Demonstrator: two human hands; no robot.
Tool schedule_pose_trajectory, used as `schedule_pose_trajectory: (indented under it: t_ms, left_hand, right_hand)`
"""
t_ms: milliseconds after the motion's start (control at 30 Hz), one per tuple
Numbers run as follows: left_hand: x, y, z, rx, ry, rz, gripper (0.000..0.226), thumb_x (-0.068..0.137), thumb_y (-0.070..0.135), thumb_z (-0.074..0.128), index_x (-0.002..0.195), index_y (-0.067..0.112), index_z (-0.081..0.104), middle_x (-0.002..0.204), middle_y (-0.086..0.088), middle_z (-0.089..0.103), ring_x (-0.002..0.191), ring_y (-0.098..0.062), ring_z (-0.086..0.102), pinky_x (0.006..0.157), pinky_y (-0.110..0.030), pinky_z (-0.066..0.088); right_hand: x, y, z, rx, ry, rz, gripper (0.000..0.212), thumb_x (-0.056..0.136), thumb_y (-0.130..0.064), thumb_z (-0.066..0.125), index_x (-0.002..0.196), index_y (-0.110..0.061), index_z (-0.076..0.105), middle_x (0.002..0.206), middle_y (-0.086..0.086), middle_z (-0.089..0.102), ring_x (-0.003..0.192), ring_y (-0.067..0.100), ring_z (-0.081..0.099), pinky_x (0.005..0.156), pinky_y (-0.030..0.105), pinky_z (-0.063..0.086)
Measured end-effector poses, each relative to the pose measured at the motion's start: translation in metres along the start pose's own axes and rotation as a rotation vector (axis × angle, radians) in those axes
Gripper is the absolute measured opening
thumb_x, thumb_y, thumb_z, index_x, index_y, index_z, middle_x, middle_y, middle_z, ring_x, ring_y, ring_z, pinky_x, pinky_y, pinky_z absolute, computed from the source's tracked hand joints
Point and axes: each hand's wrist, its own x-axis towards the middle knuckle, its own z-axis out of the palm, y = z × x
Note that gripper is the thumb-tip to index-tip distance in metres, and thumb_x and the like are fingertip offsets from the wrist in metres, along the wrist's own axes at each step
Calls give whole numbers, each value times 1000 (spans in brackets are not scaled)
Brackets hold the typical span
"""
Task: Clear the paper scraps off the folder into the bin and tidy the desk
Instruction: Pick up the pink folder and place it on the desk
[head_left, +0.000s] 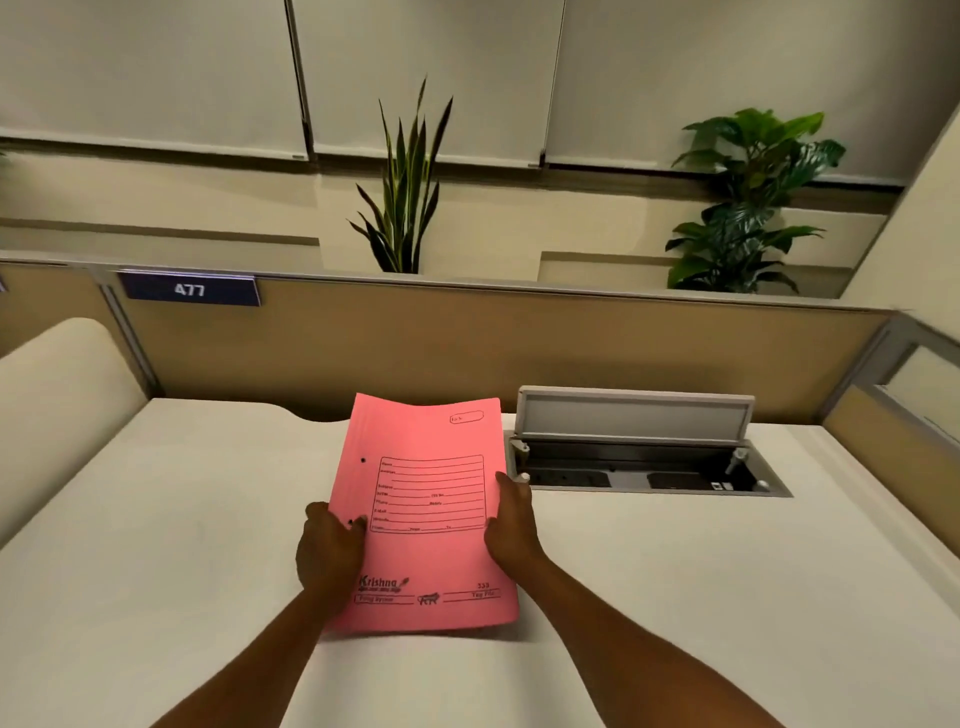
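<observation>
A pink folder (426, 509) with printed black form lines lies in the middle of the white desk (182, 519), its near edge slightly raised. My left hand (330, 551) grips its left edge, thumb on top. My right hand (511, 522) grips its right edge. No paper scraps show on the folder's cover, and no bin is in view.
An open cable hatch (644, 467) with its lid raised sits in the desk just right of the folder. A tan partition (467, 338) with a "477" sign (189, 289) closes off the back. Two plants (405, 197) stand behind it. A side panel rises at right.
</observation>
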Motion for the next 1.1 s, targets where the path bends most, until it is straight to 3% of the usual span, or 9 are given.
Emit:
schedule_pose_trajectory:
  t_ms: [200,400,600,733,833,967,1100]
  left_hand:
    - [60,0,48,233,-19,96,40,86,30,61,110,2,44,106,-20,56,90,-37,59,74,-46,52]
    - [71,7,71,554,6,171,50,77,43,59,100,0,49,95,-21,56,85,-33,51,70,-41,47]
    - [68,4,84,600,18,174,55,76,42,58,102,-6,49,93,-24,55,84,-37,47,73,-44,41]
    - [73,0,86,607,10,226,60,79,44,52,110,-7,48,95,-25,55,85,-37,49,72,-45,43]
    - [75,-2,86,619,6,245,62,83,47,44,119,-3,45,107,-24,54,94,-36,49,79,-46,43]
    - [74,-4,89,646,6,346,73,90,55,35,143,6,27,144,-25,35,128,-42,36,102,-51,34]
    - [68,4,83,668,35,556,76,87,56,34,148,11,22,152,-22,24,136,-47,25,102,-61,30]
  right_hand:
    - [70,20,22,-154,-17,48,34,90,3,47,124,-3,50,131,19,38,120,34,45,101,32,39]
    - [97,31,38,-351,36,60,33,91,-10,52,125,-9,49,136,18,39,126,34,35,100,43,43]
    - [104,36,48,-656,84,-6,37,91,-14,49,127,-6,48,134,20,44,118,37,38,99,44,42]
    - [107,40,55,-746,80,-11,40,91,-17,47,129,-4,45,137,23,41,123,41,35,104,48,34]
    - [108,43,57,-782,31,5,48,93,-25,43,136,-6,35,145,24,31,132,42,26,109,51,24]
    - [108,47,54,-765,-3,-5,58,96,-37,38,144,-9,24,153,24,18,140,44,11,113,54,14]
    - [105,38,47,-736,49,-100,75,93,-53,38,150,-15,6,156,25,1,141,46,-2,112,58,12]
